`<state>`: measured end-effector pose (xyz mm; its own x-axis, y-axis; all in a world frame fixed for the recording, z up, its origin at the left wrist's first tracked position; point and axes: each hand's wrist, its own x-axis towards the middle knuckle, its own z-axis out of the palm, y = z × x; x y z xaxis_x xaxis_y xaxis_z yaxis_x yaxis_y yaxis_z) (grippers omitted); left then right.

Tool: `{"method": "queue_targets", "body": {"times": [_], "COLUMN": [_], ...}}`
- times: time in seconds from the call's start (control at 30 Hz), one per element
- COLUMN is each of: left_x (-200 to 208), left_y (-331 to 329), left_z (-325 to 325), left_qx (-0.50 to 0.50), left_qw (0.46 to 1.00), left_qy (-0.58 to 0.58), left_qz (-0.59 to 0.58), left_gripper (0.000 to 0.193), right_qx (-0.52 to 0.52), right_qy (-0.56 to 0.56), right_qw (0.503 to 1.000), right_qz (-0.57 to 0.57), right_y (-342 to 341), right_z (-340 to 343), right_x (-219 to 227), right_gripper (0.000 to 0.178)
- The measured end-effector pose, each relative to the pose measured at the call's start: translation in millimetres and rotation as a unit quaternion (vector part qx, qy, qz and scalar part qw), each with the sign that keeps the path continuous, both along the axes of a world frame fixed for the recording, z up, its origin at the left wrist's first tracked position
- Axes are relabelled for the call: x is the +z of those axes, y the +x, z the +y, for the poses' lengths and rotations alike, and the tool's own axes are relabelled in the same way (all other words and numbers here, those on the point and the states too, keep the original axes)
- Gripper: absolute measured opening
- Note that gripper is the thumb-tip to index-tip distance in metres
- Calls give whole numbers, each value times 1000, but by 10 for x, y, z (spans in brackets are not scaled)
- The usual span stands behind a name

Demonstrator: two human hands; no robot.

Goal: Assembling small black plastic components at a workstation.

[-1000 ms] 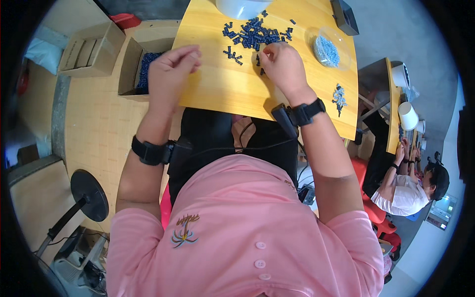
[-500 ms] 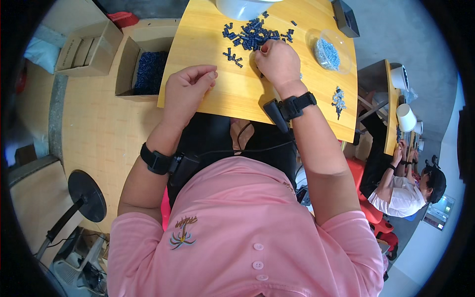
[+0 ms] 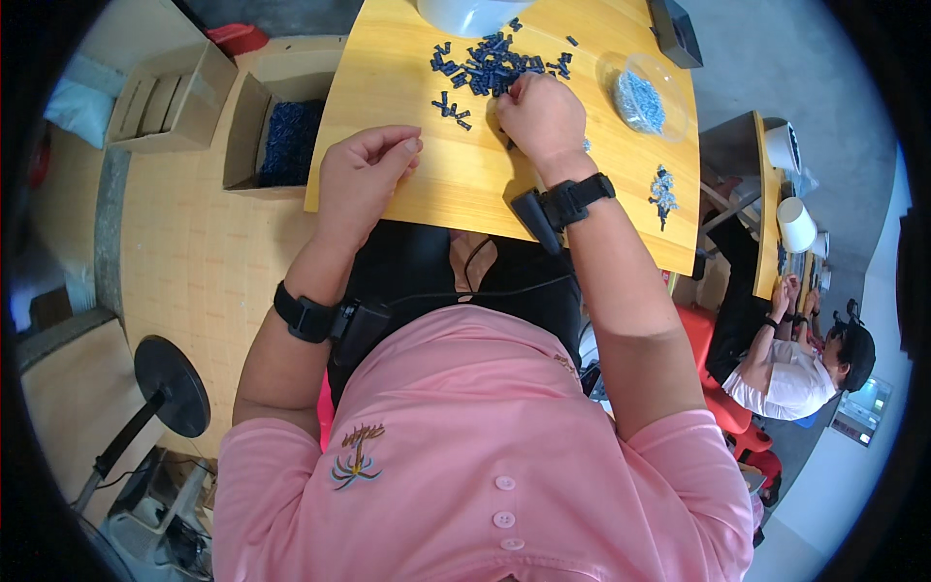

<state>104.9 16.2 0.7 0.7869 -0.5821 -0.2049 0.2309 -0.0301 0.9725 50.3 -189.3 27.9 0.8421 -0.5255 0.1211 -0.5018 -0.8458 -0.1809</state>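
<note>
At the near edge of the pile of small dark, tube-like plastic parts (image 3: 490, 70), my right hand (image 3: 543, 121) has its fingers curled together; whatever is between them is hidden. My left hand (image 3: 364, 175) hovers over the near left of the yellow wooden table (image 3: 441, 184), thumb and fingertips closed in a pinch, and I cannot make out anything in it. A few dark parts (image 3: 451, 110) lie loose between the hands and the pile. Right of my right hand stands a clear round bowl (image 3: 678, 123) with small light-blue pieces (image 3: 640, 102).
A small heap of clear and dark pieces (image 3: 663, 197) lies near the right edge. At the far side are a white bucket (image 3: 475, 15) and a black tray (image 3: 676, 34). A cardboard box (image 3: 242, 126) of dark parts stands left; a co-worker (image 3: 790, 373) sits right.
My right hand's fingers have shifted slightly at the pile's edge. My left hand stays nearly still in its pinch. The whole view has moved a little.
</note>
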Motion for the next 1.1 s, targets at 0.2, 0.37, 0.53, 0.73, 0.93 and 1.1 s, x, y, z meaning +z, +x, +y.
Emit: {"method": "queue_targets", "body": {"times": [0.2, 0.37, 0.53, 0.73, 0.93, 1.1], "left_x": [18, 53, 65, 105, 112, 142], "left_y": [-1, -6, -13, -42, -69, -107], "left_z": [3, -11, -42, -146, -188, -366], "left_qx": [-3, -4, -7, -18, -32, -46], "left_qw": [1000, 1000, 1000, 1000, 999, 999], "left_qy": [3, 17, 18, 7, 12, -14], "left_qz": [0, 1, -8, -19, -20, 20], "left_gripper": [23, 22, 22, 21, 22, 25], "right_qx": [-7, -13, -10, -6, 7, 73], "right_qy": [-7, 10, 5, 30, 44, 59], "right_qw": [1000, 1000, 1000, 999, 997, 983], "right_qz": [-22, 11, -8, -10, -65, -156], "right_y": [4, -57, -122, -171, -246, -445], "right_z": [-64, -20, -41, -115, -108, 169], "right_x": [-98, 2, 10, -27, 12, 193], "right_gripper": [20, 19, 19, 20, 18, 15]}}
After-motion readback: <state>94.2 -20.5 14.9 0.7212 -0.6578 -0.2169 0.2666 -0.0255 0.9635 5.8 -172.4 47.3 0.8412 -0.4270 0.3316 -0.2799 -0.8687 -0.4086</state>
